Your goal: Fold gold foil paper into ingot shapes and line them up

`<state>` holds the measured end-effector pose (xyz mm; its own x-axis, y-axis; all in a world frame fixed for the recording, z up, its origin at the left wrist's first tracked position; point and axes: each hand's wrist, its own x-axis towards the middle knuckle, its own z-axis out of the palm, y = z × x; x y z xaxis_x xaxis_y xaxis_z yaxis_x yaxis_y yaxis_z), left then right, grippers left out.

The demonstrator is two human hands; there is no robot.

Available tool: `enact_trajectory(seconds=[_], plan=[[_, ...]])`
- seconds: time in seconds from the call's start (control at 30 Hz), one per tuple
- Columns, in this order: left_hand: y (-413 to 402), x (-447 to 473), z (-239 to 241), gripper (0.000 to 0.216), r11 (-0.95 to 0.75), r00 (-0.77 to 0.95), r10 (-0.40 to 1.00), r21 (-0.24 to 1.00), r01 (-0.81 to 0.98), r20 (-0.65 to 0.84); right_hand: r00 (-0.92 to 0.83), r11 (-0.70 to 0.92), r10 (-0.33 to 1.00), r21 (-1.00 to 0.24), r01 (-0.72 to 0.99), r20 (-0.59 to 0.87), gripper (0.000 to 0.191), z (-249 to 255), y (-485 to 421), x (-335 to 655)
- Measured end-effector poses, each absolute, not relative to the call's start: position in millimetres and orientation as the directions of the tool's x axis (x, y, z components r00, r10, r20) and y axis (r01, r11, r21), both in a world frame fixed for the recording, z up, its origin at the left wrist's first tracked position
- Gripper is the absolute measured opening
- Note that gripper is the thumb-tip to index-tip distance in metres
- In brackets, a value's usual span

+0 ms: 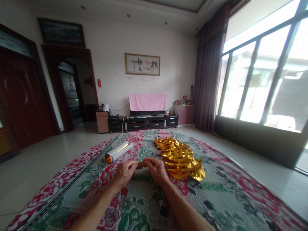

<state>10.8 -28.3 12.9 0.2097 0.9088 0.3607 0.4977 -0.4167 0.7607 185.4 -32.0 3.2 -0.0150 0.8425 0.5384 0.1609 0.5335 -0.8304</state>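
Between my two hands is a small folded piece of gold foil paper (141,165), held just above the patterned cloth. My left hand (125,173) pinches its left end between thumb and fingers. At the other end my right hand (156,168) grips it, the fingers curled over and hiding part of it. Just right of my right hand lies a long heap of shiny folded gold foil pieces (180,157), overlapping one another. Beyond my left hand rests a roll of sheets (119,152), white outside with gold showing inside.
A floral cloth (134,218) in red, green and white covers the broad rounded surface under my hands. Past its far edge stands a low black TV cabinet (144,123) with a pink cloth (148,102) above it. Tall windows (262,80) and a purple curtain (208,77) are on the right.
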Motion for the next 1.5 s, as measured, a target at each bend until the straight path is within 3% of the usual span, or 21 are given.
enact_trajectory(seconds=[0.23, 0.43, 0.67, 0.8, 0.93, 1.0, 1.23, 1.37, 1.5], plan=[[-20.4, -3.5, 11.0, 0.043, -0.345, 0.164, 0.938, 0.790, 0.507, 0.304, 0.101, 0.513, 0.846, -0.850, 0.118, 0.524, 0.022, 5.1, -30.2, 184.5], [-22.3, -4.7, 11.7, 0.048, -0.218, 0.244, 0.962, 0.890, 0.400, 0.125, 0.154, 0.483, 0.855, -0.869, 0.110, 0.495, 0.026, 2.0, -26.9, 185.0], [-32.1, -1.3, 22.2, 0.042, -0.183, 0.387, 0.920, 0.941, 0.284, 0.062, 0.193, 0.450, 0.879, -0.892, -0.031, 0.436, 0.030, 1.9, -24.0, 183.8], [-33.2, 4.8, 22.7, 0.040, -0.115, 0.362, 0.932, 0.975, 0.190, 0.039, 0.182, 0.400, 0.907, -0.912, -0.093, 0.379, 0.035, 0.4, -21.1, 183.0], [-24.1, 9.3, 18.3, 0.039, -0.160, 0.180, 0.974, 0.981, 0.109, 0.139, 0.168, 0.303, 0.945, -0.945, -0.127, 0.280, 0.051, -1.3, -19.2, 182.0], [-19.1, 9.9, 16.1, 0.041, -0.198, 0.105, 0.977, 0.975, 0.103, 0.187, 0.197, 0.311, 0.937, -0.946, -0.092, 0.289, 0.050, -2.9, -18.8, 182.1], [-19.4, 14.2, 12.4, 0.043, -0.340, 0.112, 0.940, 0.882, 0.326, 0.321, 0.193, 0.361, 0.915, -0.933, 0.000, 0.354, 0.039, -6.9, -19.2, 177.4], [-24.8, 20.0, 12.1, 0.042, -0.441, 0.130, 0.890, 0.756, 0.484, 0.436, 0.225, 0.301, 0.933, -0.952, -0.059, 0.281, 0.036, -6.5, -20.0, 167.4], [-22.8, 22.4, 4.5, 0.046, -0.574, 0.212, 0.781, 0.543, 0.612, 0.587, 0.224, 0.227, 0.959, -0.940, -0.254, 0.171, 0.035, -7.0, -21.1, 161.5]])
